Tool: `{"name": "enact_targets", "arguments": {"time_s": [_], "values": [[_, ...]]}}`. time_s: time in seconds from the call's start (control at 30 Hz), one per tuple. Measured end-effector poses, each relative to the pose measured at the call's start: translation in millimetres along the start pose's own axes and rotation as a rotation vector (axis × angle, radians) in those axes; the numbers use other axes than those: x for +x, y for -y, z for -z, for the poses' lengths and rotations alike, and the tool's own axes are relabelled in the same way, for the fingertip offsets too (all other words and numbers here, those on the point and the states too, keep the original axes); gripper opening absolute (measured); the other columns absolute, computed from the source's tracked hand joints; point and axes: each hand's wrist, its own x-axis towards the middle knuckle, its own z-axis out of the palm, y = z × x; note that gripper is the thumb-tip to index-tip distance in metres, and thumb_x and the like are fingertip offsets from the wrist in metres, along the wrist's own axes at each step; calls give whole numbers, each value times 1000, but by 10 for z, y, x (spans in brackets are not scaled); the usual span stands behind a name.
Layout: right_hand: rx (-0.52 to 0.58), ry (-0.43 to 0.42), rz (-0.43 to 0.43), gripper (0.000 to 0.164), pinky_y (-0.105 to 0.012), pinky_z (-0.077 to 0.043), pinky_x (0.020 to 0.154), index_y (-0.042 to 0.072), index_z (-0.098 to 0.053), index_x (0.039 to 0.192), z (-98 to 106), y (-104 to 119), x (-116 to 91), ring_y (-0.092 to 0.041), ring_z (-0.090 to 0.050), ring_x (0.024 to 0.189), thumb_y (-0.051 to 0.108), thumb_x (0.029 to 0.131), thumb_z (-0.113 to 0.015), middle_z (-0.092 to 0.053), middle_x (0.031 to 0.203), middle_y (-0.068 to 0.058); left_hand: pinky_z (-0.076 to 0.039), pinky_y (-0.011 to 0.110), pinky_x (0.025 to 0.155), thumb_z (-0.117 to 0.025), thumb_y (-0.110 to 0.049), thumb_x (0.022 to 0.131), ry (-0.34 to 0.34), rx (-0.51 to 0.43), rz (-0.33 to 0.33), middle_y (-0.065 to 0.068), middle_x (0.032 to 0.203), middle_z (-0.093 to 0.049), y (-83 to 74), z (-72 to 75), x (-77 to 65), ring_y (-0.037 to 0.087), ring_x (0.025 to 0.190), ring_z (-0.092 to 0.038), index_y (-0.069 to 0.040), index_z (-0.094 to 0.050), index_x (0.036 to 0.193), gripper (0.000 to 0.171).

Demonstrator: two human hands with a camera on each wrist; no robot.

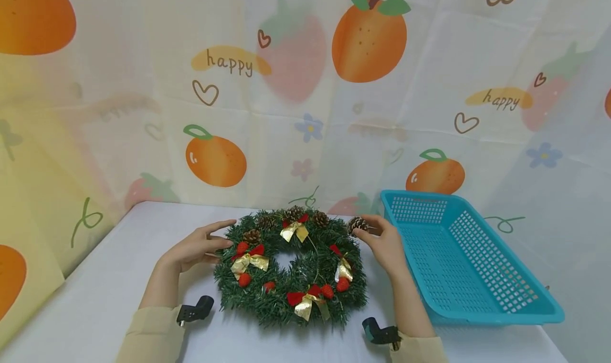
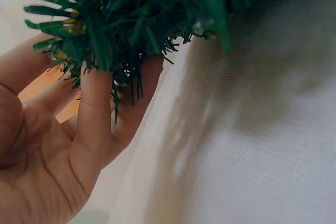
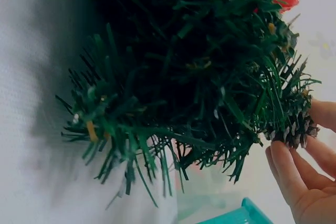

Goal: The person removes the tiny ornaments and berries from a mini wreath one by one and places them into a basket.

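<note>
The pinecone (image 1: 357,225) my right hand (image 1: 385,244) pinches could, I judge, snag if my relaxed left hand (image 1: 192,248) lets the wreath (image 1: 262,303) shift.

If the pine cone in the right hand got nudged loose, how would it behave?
The pine cone looks roundish, so it might roll. Its ridged scales would probably make it rough rather than slippery. Those scales' thin edges could perhaps chip if squeezed hard.
</note>
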Motion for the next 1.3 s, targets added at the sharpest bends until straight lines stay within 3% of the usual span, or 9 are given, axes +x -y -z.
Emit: {"name": "enact_targets", "arguments": {"time_s": [0.43,1.0,1.13,1.3], "values": [[28,-69,-32,48,-50,-48,102,11,-58,136,146,49,8,-33,-57,127,26,93,-70,-60,136,-17,-55,33,81,-61,-24,98,4,-10,-10,30,145,-46,37,-1,7,16,112,-60,-21,-24,159,71],[94,-180,-90,50,-47,-46,107,13,-54,141,507,254,-136,-29,-53,133,25,95,-67,-54,143,-13,-56,34,81,-66,-26,96,10,-21,-16,32,147,-42,36,13,24,17,113,-61,-20,-25,159,75],[81,-193,-106,50,-42,-47,105,14,-53,142,560,256,-152,-27,-54,132,28,96,-65,-55,143,-11,-56,35,83,-66,-27,95,7,-21,-20,32,147,-42,34,15,27,19,116,-60,-21,-25,158,76],[57,-217,-118,50,-26,-48,94,15,-53,143,640,252,-171,-26,-54,131,30,97,-64,-54,144,-10,-57,33,79,-66,-27,95,8,-16,-22,31,144,-45,27,16,25,15,109,-61,-21,-25,159,76]]}}
